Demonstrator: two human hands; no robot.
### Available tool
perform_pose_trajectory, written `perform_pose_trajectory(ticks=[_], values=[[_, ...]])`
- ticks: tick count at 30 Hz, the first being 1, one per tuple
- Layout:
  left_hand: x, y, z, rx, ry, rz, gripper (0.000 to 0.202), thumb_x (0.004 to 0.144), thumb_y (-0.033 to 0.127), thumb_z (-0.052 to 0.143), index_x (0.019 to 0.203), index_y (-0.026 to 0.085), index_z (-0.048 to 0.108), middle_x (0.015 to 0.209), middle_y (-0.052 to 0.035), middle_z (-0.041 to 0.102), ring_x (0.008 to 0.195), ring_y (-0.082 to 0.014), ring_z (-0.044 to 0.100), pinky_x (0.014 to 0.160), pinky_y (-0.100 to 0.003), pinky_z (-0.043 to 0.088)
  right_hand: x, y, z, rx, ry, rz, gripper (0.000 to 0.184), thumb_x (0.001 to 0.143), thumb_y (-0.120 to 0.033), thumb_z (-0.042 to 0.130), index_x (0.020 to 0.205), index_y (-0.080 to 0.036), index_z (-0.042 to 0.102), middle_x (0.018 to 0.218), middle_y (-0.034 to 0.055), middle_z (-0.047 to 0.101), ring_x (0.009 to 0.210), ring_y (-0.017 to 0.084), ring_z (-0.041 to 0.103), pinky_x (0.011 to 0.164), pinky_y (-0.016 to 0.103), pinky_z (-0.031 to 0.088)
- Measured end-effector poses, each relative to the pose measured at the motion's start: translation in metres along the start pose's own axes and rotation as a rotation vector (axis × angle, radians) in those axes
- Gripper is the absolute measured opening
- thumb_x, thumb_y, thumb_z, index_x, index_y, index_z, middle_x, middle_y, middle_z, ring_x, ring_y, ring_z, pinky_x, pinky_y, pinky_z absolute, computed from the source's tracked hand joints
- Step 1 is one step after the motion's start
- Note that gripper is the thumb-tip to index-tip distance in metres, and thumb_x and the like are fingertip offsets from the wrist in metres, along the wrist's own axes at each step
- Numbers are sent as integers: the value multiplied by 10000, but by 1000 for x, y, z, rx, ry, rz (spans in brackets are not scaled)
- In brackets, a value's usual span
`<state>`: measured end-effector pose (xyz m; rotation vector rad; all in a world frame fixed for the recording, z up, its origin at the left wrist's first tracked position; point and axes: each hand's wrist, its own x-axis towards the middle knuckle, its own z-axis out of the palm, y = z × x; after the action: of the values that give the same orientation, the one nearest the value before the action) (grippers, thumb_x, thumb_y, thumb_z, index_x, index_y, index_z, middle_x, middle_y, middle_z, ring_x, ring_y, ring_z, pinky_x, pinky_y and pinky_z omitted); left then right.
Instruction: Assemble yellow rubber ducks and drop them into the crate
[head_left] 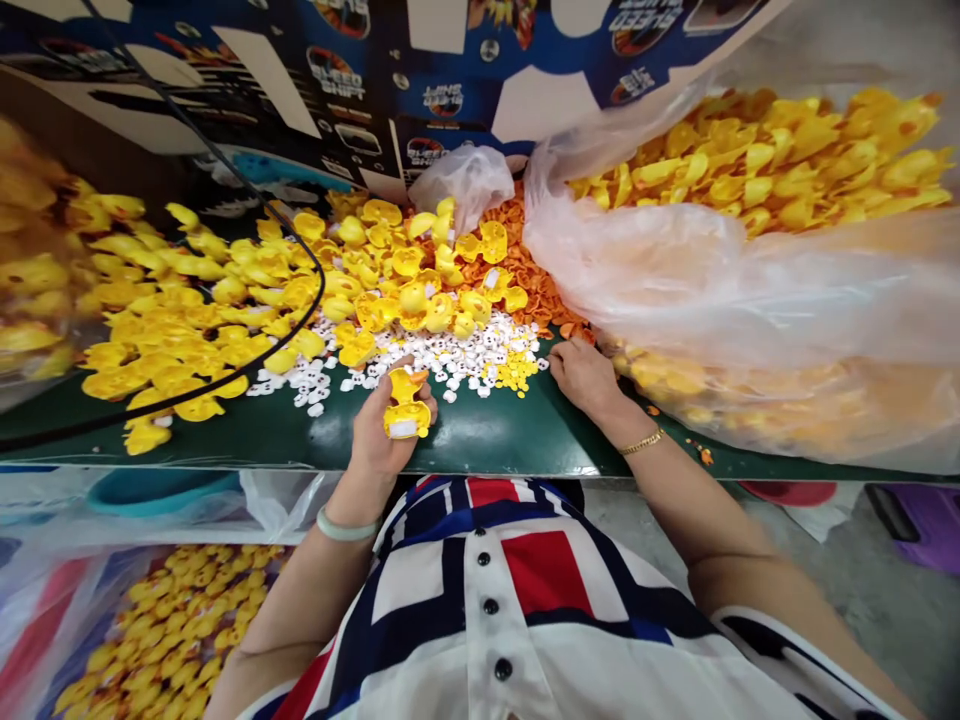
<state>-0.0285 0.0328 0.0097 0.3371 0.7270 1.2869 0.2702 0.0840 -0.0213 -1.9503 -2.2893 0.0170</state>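
My left hand (pixel 379 435) is raised just over the table's front edge and is shut on a yellow rubber duck (pixel 406 405) with a white patch on its body. My right hand (pixel 583 375) rests on the green table (pixel 480 440), fingers apart, beside a heap of small white pieces (pixel 420 355) and small orange pieces (pixel 517 260). Loose yellow ducks (pixel 225 320) lie piled to the left of both hands. A translucent plastic bag (pixel 750 280) full of yellow ducks touches my right hand's far side.
A blue printed cardboard box (pixel 225 60) stands behind the heaps, with a crumpled clear bag (pixel 465 185) against it. A black cable (pixel 321 275) curves over the ducks. Below the table edge are a bag of ducks (pixel 169 620) and a teal basin (pixel 161 490).
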Motion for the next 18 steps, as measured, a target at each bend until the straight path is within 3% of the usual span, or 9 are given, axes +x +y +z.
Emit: perform_pose_trajectory(ticks=[4,10,15,18], values=[[-7,5,-9,-17,6,6,335,836,361,639,1138,223,591,806,-44,596,646,-152,559,549,-258,447,-11,-24,3,53,8,27,186,956,-248,491,958,-177,663,951,97,659,893,239,623,674,307,432],[-14,10,-26,-57,44,22,277,863,385,602,1076,209,581,791,-45,599,640,-166,590,551,-267,464,-9,-52,-10,341,95,-215,212,977,-233,459,1068,-181,644,1042,81,690,970,214,641,810,307,467],[-19,16,-29,-32,114,61,354,892,476,562,1089,185,598,751,-51,605,608,-171,590,536,-272,471,-18,-99,-20,273,-3,-550,196,991,-279,491,1022,-204,669,934,54,669,827,181,627,637,275,423],[-20,16,-29,-68,149,104,358,892,450,584,1119,175,616,797,-51,612,647,-153,585,588,-274,494,-18,-121,-20,209,-20,-601,220,997,-303,487,1004,-208,685,886,58,657,777,187,607,582,286,390]])
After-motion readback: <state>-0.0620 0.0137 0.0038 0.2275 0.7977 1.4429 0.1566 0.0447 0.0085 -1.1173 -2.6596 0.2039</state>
